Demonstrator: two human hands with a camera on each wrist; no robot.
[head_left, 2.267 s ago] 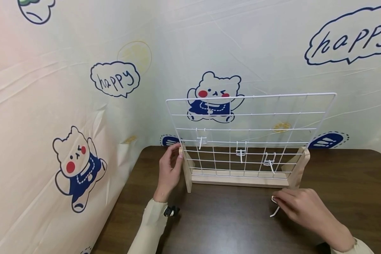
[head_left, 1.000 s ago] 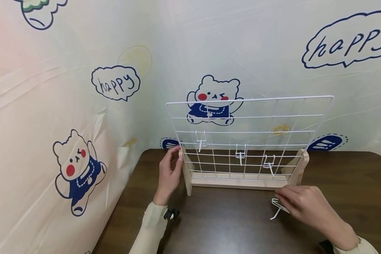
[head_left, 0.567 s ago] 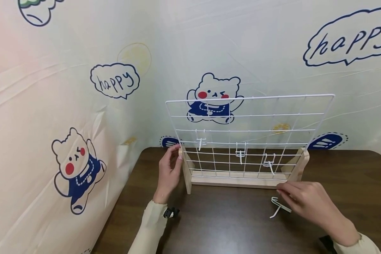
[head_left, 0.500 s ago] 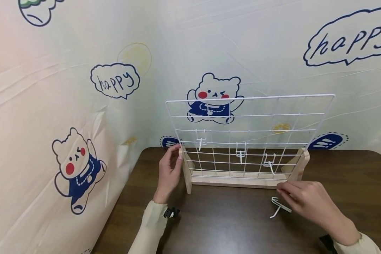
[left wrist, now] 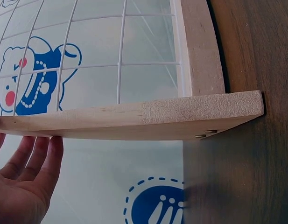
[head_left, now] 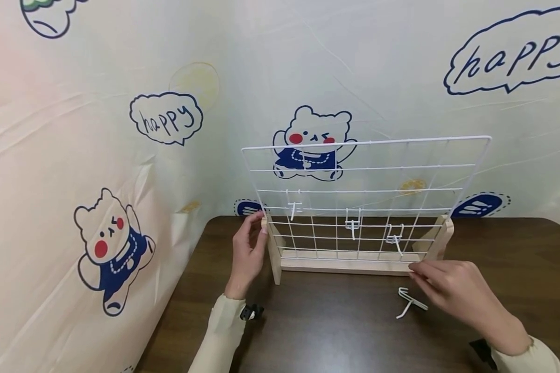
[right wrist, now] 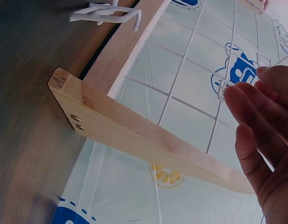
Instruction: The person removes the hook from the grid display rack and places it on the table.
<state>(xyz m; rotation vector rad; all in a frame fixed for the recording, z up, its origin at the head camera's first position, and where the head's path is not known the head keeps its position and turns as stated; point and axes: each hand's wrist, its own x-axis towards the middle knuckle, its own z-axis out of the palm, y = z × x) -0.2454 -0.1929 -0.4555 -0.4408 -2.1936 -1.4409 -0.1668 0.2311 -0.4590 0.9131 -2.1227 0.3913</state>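
Note:
A white wire grid rack (head_left: 364, 178) in a pale wooden stand (head_left: 345, 265) stands on the table, tilted back. My left hand (head_left: 248, 254) holds the stand's left upright, fingers on its outer side in the left wrist view (left wrist: 29, 182). A loose white wire hook (head_left: 413, 300) lies on the table in front of the stand's right end. My right hand (head_left: 457, 290) hovers just beyond it near the right upright (right wrist: 134, 121), fingertips loosely together, with nothing visible between them. Whether it touches the stand cannot be told.
Three white hooks hang on the grid: a left one (head_left: 294, 208), a middle one (head_left: 352, 224) and a right one (head_left: 394, 238). A printed cloth (head_left: 98, 103) with bears rises behind the dark wooden table (head_left: 317, 331) and along its left.
My right hand has let go of the white hook, which now lies on the table, and has moved a little away towards the stand. The left hand stays on the upright.

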